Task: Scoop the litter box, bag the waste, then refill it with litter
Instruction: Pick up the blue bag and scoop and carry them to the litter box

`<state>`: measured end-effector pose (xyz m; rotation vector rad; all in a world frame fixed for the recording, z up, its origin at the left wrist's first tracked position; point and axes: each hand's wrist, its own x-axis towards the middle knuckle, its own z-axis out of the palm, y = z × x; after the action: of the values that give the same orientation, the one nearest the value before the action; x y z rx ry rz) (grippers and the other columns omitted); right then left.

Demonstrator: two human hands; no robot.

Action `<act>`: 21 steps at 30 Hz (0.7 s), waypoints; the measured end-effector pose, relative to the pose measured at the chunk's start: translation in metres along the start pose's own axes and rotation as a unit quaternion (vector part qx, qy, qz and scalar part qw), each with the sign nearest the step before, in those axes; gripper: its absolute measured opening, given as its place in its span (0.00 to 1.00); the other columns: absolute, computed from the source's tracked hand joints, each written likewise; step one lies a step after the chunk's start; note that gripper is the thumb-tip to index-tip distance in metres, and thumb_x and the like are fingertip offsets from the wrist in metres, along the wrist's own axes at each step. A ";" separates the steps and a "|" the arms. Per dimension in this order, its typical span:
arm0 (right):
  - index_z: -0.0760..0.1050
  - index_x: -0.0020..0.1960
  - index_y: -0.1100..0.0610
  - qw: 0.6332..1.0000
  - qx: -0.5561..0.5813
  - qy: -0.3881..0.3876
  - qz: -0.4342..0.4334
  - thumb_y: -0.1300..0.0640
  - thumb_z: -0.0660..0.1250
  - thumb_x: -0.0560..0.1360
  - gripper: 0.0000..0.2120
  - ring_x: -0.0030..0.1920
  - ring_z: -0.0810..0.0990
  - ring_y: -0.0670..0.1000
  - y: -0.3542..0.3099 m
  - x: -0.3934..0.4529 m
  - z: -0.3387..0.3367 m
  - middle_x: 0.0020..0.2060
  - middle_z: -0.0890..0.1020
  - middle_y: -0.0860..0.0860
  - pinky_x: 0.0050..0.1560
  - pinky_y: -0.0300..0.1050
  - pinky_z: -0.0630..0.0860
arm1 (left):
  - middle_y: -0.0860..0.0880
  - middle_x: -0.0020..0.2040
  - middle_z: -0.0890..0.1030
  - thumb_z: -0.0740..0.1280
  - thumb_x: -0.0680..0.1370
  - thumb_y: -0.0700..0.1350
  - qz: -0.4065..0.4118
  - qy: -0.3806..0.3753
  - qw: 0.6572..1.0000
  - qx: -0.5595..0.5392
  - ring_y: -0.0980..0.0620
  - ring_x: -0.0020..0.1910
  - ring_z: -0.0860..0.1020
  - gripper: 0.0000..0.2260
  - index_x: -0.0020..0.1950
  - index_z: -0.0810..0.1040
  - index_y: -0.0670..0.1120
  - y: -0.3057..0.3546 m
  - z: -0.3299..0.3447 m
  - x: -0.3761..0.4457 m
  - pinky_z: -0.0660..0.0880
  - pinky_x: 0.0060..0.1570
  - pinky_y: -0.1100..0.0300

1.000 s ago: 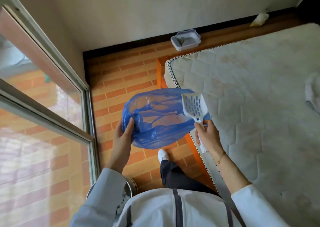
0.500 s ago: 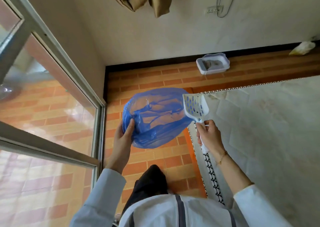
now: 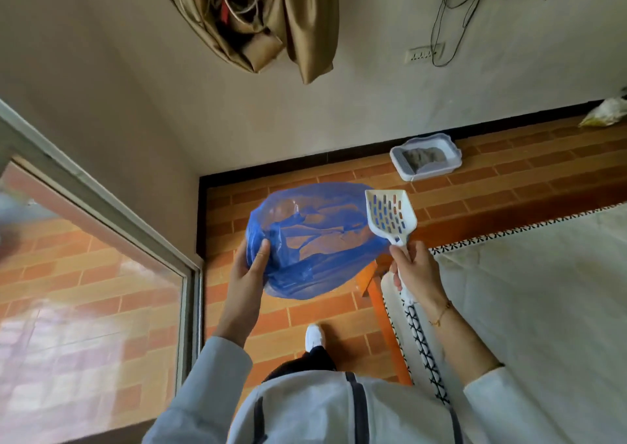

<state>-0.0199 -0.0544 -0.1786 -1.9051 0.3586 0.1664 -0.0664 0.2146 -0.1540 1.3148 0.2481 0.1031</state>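
At the bottom of the view, a pale grey top with dark stripes (image 3: 339, 409) is seen, and one white shoe (image 3: 314, 336) is planted on the brick-patterned floor (image 3: 305, 314). Just above, a blue plastic bag (image 3: 315, 240) is held up in front of the body: its left side is gripped by the left hand (image 3: 249, 270), fingers curled over the film. The handle of a white slotted litter scoop (image 3: 390, 216) is clasped by the right hand (image 3: 412, 270), with the scoop head raised beside the bag's right edge, touching or overlapping it. A thin bracelet (image 3: 441, 314) is worn on the right wrist. To the right, a quilted mattress (image 3: 543, 308) is laid on the floor; to the left, a glass door (image 3: 84, 291) is seen. Further off, well apart from the hands, a grey litter box (image 3: 454, 163) with litter inside is set against the far wall, beneath a socket strip (image 3: 424, 53) and hanging cables.
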 end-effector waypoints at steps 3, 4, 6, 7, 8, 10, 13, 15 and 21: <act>0.68 0.48 0.60 0.999 0.029 0.014 0.008 0.55 0.63 0.79 0.08 0.20 0.71 0.47 -0.023 0.051 0.013 0.29 0.76 0.54 0.22 0.39 0.69 | 0.41 0.61 0.80 0.60 0.82 0.45 0.001 -0.020 1.000 0.011 0.42 0.61 0.78 0.15 0.68 0.73 0.44 0.012 0.005 0.065 0.78 0.57 0.50; 0.69 0.49 0.61 0.999 0.034 0.017 0.012 0.54 0.63 0.79 0.09 0.21 0.72 0.48 -0.029 0.066 0.016 0.29 0.76 0.54 0.22 0.40 0.69 | 0.42 0.61 0.80 0.59 0.82 0.45 -0.002 -0.024 1.000 0.012 0.42 0.60 0.78 0.15 0.68 0.73 0.45 0.015 0.007 0.085 0.78 0.56 0.51; 0.68 0.51 0.61 0.999 0.042 0.023 0.025 0.54 0.63 0.79 0.10 0.23 0.72 0.50 -0.038 0.094 0.018 0.29 0.76 0.54 0.24 0.43 0.69 | 0.42 0.61 0.80 0.59 0.82 0.45 -0.012 -0.032 0.999 0.014 0.41 0.61 0.78 0.14 0.67 0.73 0.45 0.019 0.013 0.122 0.77 0.57 0.48; 0.68 0.52 0.60 0.998 0.048 0.027 0.033 0.54 0.63 0.78 0.10 0.24 0.72 0.51 -0.042 0.107 0.019 0.30 0.76 0.55 0.25 0.44 0.69 | 0.42 0.61 0.80 0.60 0.82 0.45 -0.014 -0.034 0.999 0.014 0.41 0.61 0.78 0.14 0.67 0.74 0.45 0.020 0.016 0.139 0.76 0.59 0.46; 0.68 0.52 0.60 0.997 0.050 0.032 0.039 0.54 0.63 0.78 0.10 0.24 0.72 0.51 -0.045 0.120 0.020 0.30 0.76 0.55 0.25 0.44 0.70 | 0.42 0.61 0.80 0.60 0.82 0.46 -0.015 -0.036 0.999 0.017 0.41 0.61 0.78 0.14 0.67 0.74 0.45 0.022 0.020 0.157 0.76 0.60 0.45; 0.68 0.51 0.60 0.997 0.045 0.044 0.046 0.53 0.64 0.78 0.10 0.24 0.73 0.52 -0.053 0.148 0.022 0.30 0.77 0.56 0.26 0.44 0.70 | 0.41 0.62 0.79 0.60 0.82 0.46 -0.015 -0.043 0.999 0.023 0.41 0.61 0.78 0.14 0.67 0.74 0.46 0.024 0.028 0.191 0.75 0.60 0.43; 0.69 0.49 0.59 0.996 0.050 0.060 0.053 0.54 0.64 0.78 0.08 0.23 0.73 0.52 -0.063 0.189 0.025 0.29 0.77 0.55 0.25 0.43 0.70 | 0.40 0.61 0.79 0.59 0.83 0.46 -0.024 -0.050 0.998 0.031 0.40 0.60 0.78 0.13 0.66 0.74 0.46 0.025 0.042 0.240 0.76 0.59 0.45; 0.68 0.46 0.57 0.994 0.056 0.072 0.058 0.55 0.64 0.78 0.07 0.22 0.72 0.52 -0.070 0.220 0.028 0.28 0.77 0.54 0.25 0.43 0.70 | 0.41 0.61 0.79 0.59 0.83 0.46 -0.030 -0.051 0.998 0.034 0.40 0.60 0.78 0.13 0.65 0.75 0.46 0.024 0.054 0.276 0.77 0.59 0.45; 0.69 0.48 0.59 0.990 0.061 0.100 0.083 0.54 0.64 0.78 0.08 0.19 0.71 0.49 -0.096 0.330 0.023 0.28 0.77 0.55 0.21 0.40 0.67 | 0.43 0.59 0.81 0.62 0.81 0.49 -0.040 -0.064 0.996 0.046 0.43 0.59 0.80 0.14 0.65 0.76 0.46 0.023 0.103 0.389 0.75 0.61 0.44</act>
<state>0.3238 -0.0570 -0.1962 -1.7748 0.6495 0.0616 0.3367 0.2067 -0.1551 1.3946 0.1969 -0.0610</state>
